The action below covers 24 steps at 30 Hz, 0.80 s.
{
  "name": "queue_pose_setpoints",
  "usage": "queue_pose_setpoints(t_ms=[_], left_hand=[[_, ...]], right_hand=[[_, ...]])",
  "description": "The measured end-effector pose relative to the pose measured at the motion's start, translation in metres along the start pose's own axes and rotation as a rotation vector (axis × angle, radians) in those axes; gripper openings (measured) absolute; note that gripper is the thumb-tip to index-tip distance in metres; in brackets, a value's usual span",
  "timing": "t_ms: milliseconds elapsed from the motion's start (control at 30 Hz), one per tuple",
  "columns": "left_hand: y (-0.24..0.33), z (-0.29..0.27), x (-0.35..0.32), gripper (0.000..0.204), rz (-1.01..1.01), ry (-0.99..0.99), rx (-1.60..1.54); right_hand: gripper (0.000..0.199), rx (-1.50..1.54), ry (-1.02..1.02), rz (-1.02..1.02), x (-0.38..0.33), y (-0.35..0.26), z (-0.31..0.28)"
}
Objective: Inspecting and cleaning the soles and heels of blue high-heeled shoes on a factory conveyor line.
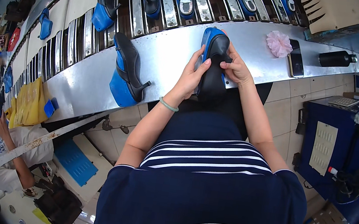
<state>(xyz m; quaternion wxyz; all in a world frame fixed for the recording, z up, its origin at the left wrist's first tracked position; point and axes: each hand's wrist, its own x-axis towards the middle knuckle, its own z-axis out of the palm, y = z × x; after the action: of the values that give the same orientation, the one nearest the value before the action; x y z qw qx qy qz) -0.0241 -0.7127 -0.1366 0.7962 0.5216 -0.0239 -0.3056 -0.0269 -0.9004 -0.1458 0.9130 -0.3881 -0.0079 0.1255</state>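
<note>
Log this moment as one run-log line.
left hand: grips black shoe upper on blue last | right hand: pinches it | second lasted shoe: on metal ledge

Phone, label plate and keypad

A dark-screened phone point(296, 59) lies on the metal bench beside the pink flower; below it, a pale label panel point(323, 148) and grey keypad point(343, 101) sit on the blue machine point(312, 174).
</note>
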Motion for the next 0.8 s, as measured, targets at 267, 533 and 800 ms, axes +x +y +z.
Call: queue_pose_setpoints(t_ms=[267, 533, 800], left_hand=[[0.025, 0.005, 0.010, 0.053, -0.029, 0.102, 0.014], [0.017, 0.002, 0.025, 0.071, -0.037, 0.144, -0.049], [0.009, 0.009, 0.027, 0.065, 0.118, 0.156, 0.087]], right_hand=[[0.111, 0.052, -0.046, 0.023, 0.003, 0.000, -0.001], [0.113, -0.180, 0.052, -0.016, 0.001, -0.003, 0.022], [0.110, -0.236, 0.075, -0.003, 0.001, -0.005, 0.022]])
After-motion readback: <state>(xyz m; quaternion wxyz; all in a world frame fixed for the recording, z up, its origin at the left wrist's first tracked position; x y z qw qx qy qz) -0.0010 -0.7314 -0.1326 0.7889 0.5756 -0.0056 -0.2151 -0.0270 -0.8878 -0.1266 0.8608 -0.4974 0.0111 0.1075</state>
